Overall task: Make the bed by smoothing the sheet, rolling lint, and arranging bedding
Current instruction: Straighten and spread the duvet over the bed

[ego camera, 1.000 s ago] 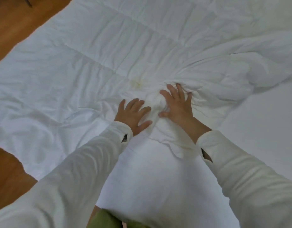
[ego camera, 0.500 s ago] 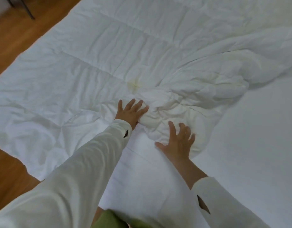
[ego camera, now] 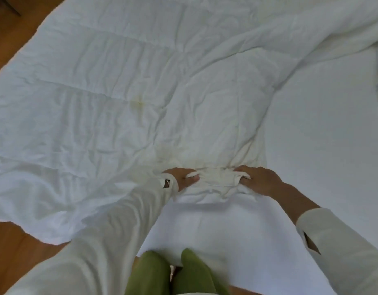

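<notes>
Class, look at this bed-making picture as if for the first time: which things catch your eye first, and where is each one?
First, the two hands low in the middle: the left hand and right hand each grip the bunched near edge of the white quilt. Next, a yellowish stain on the quilt, up and left of the hands. The quilt's left side spills onto the wooden floor.

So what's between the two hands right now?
In the head view, a bunched edge of the white duvet spans between the left hand and right hand, gripped by both.
</notes>
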### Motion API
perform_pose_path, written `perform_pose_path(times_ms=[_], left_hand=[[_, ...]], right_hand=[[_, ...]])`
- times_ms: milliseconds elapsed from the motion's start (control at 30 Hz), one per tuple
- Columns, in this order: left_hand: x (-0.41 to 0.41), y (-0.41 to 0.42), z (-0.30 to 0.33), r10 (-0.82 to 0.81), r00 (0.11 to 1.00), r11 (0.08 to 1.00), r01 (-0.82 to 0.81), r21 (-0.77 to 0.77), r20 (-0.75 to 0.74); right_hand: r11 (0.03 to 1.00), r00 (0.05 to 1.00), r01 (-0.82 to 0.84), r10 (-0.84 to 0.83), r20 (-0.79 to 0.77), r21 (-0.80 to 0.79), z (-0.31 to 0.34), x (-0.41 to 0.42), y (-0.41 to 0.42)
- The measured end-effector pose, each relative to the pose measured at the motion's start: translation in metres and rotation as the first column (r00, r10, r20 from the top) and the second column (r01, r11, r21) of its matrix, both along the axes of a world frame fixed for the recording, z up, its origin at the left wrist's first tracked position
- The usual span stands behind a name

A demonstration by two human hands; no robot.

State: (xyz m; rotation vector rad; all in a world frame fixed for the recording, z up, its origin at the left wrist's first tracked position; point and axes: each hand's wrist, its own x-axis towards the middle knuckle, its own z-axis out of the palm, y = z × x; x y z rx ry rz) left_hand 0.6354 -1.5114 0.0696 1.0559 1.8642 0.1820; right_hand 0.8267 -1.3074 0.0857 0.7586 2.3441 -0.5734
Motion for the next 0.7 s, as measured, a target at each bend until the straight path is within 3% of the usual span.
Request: perform_pose_path(times_ms=[100, 167, 267, 367, 467, 567, 633, 700], left_hand=[[0.048, -0.004, -0.012, -0.091, 0.991, 0.996, 0.093, -0.016, 0.102], [0.078, -0.009, -0.016, -0.235, 0.961, 0.970, 0.241, -0.024, 0.143], [0.124, -0.019, -0.014, -0.416, 0.901, 0.904, 0.424, -0.047, 0.120], [0.156, -0.027, -0.010, -0.401, 0.910, 0.909, 0.409, -0.073, 0.108], [0.163, -0.032, -0.012, -0.357, 0.931, 0.930, 0.362, -0.071, 0.068], [0.163, -0.042, -0.033, -0.493, 0.870, 0.852, 0.489, -0.188, 0.028], [0.174, -0.048, -0.047, -0.567, 0.824, 0.782, 0.532, -0.325, -0.016], [0.190, -0.041, -0.048, -0.515, 0.855, 0.795, 0.452, -0.404, -0.056]], right_hand=[[0.999, 0.982, -0.043, 0.037, 0.187, 0.029, 0.015, 0.060, -0.024], [0.998, 0.949, -0.063, 0.050, 0.310, 0.031, 0.023, 0.095, -0.045], [0.996, 0.900, -0.081, 0.052, 0.433, 0.049, 0.040, 0.139, -0.068], [0.992, 0.921, -0.074, 0.028, 0.387, 0.105, 0.055, 0.162, -0.075], [0.970, 0.929, -0.183, 0.118, 0.352, 0.158, 0.046, 0.172, -0.081], [0.950, 0.879, -0.279, 0.194, 0.436, 0.139, 0.009, 0.196, -0.103], [0.986, 0.898, -0.156, 0.119, 0.424, 0.052, -0.014, 0.215, -0.114], [0.999, 0.959, 0.012, 0.003, 0.284, -0.050, -0.028, 0.230, -0.114]])
